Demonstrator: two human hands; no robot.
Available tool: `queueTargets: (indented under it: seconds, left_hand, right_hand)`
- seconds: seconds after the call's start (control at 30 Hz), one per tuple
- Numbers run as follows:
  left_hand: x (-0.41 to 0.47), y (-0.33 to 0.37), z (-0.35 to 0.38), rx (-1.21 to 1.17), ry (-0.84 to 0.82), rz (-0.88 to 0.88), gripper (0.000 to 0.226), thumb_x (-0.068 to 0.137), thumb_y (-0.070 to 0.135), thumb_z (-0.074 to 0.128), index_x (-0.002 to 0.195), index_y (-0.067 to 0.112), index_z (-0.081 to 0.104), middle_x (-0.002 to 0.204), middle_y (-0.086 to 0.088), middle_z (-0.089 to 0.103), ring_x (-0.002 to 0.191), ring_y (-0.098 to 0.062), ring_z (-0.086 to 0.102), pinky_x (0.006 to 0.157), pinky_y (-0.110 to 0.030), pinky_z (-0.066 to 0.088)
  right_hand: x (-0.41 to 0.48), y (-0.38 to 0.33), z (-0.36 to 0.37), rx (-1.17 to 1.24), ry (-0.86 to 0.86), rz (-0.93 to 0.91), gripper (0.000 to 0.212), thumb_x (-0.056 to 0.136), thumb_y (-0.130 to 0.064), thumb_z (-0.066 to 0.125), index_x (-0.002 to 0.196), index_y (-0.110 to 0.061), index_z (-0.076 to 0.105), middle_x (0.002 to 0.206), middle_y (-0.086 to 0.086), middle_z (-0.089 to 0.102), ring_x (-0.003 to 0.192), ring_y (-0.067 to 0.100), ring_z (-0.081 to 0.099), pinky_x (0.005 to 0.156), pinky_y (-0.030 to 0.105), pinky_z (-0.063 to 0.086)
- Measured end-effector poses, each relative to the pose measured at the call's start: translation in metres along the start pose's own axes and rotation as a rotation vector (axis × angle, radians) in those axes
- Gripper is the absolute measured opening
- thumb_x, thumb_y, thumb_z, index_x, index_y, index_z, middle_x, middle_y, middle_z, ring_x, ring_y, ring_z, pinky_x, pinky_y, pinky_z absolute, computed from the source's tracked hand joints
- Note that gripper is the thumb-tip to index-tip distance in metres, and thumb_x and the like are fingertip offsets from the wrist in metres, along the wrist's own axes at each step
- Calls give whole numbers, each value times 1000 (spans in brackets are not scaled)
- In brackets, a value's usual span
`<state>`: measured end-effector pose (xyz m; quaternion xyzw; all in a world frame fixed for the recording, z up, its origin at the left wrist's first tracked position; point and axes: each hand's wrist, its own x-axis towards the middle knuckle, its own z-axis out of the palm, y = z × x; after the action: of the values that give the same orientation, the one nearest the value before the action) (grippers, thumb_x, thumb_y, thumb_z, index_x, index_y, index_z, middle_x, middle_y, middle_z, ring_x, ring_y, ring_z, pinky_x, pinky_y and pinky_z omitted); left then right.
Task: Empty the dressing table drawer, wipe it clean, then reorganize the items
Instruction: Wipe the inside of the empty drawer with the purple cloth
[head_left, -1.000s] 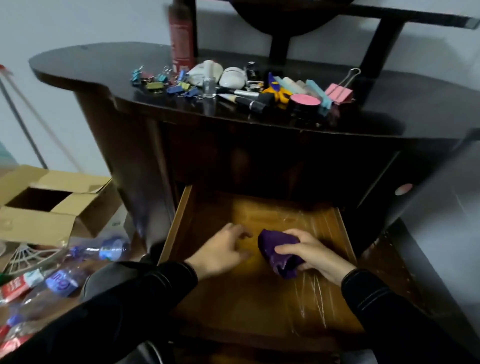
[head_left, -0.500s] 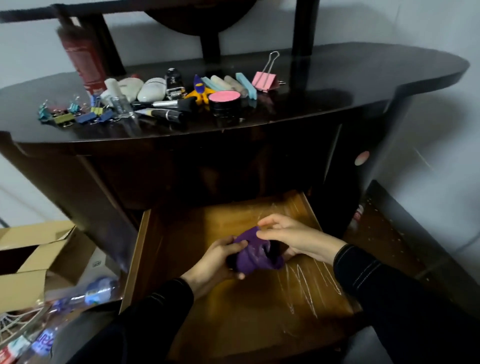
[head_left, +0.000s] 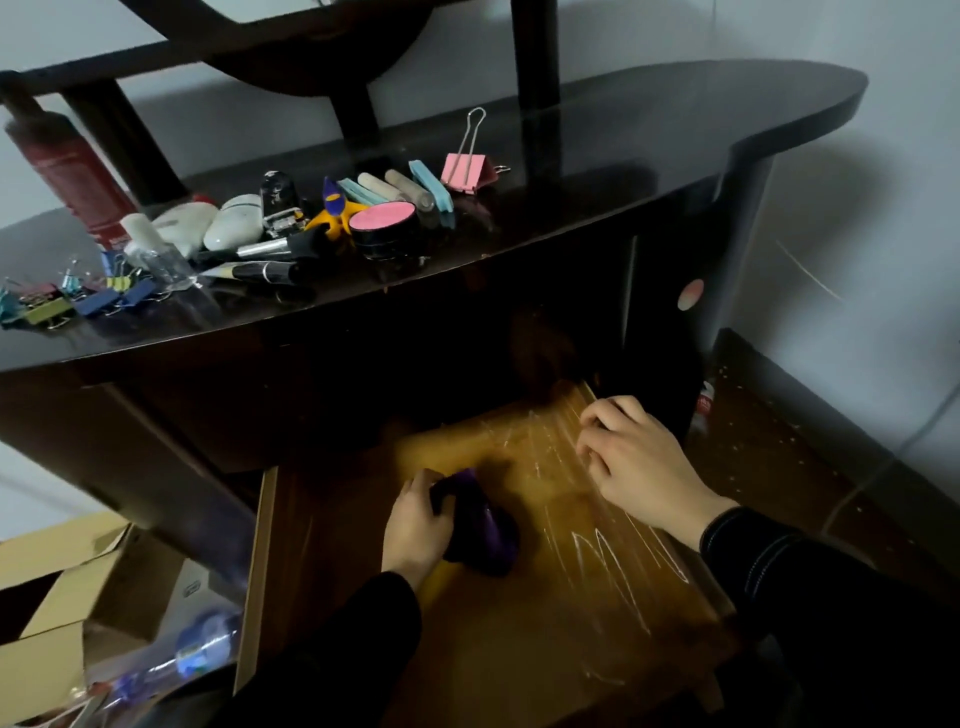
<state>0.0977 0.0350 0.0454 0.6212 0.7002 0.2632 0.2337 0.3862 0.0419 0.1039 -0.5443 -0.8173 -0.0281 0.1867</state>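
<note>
The wooden drawer (head_left: 519, 649) of the dark dressing table (head_left: 649, 130) stands pulled out, its bottom lined with wrinkled clear film. My left hand (head_left: 415, 525) grips a bunched purple cloth (head_left: 480, 530) on the drawer bottom near the middle. My right hand (head_left: 634, 462) rests with curled fingers on the film at the drawer's back right corner, holding nothing I can see. The drawer's items lie on the tabletop: a pink-lidded jar (head_left: 383, 223), a pink binder clip (head_left: 467, 169), small coloured clips (head_left: 78, 299), tubes and white cases.
A red spray can (head_left: 67, 176) stands at the tabletop's back left. The mirror stand rises behind the items. An open cardboard box (head_left: 67, 587) and plastic bottles (head_left: 171, 660) lie on the floor to the left. A wall closes in on the right.
The cloth passed from my right hand to my left hand. My right hand let go and moved to the drawer's back right corner. The camera turned toward the right.
</note>
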Motion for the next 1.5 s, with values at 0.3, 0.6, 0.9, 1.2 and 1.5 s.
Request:
queueTargets:
  seconds: [0.3,0.6,0.9,1.2,1.5]
  left_hand:
    - [-20,0,2,514,74,606,34,75,16,67,108,12,59,107,-6,55,92,-30,56,76,-41,52]
    - [-34,-14,11,678,-239,606,48,97,43,49,139,24,38,149,-6,34,131,-30,41,98,-40,50]
    - [57,4,19,599,-163,457,61,92,20,57,149,18,36,141,-5,48,130,-30,44,110,-39,37]
    - [66,21,29,550,-248,381,62,85,47,62,139,23,41,138,-4,47,127,-27,45,106,-36,41]
    - [1,-9,-2,633,-404,585,48,96,52,55,136,29,44,145,3,32,130,-21,41,99,-35,50]
  right_hand:
    - [-2,-5,-3,13,11,34,10,88,-16,63,85,-21,71,119,-6,59,121,20,47,79,31,53]
    - [-4,-5,-3,16,4,37,11,90,-17,61,85,-22,70,119,-7,58,120,18,46,76,27,49]
    - [-2,-3,2,65,56,18,7,85,-16,67,81,-21,70,112,-8,59,113,18,50,74,28,53]
    - [2,-1,3,41,77,18,11,84,-17,63,75,-23,66,107,-11,56,112,16,46,72,27,52]
    - [-2,-5,-2,10,40,26,10,90,-19,61,96,-20,69,119,-6,55,116,19,49,75,28,54]
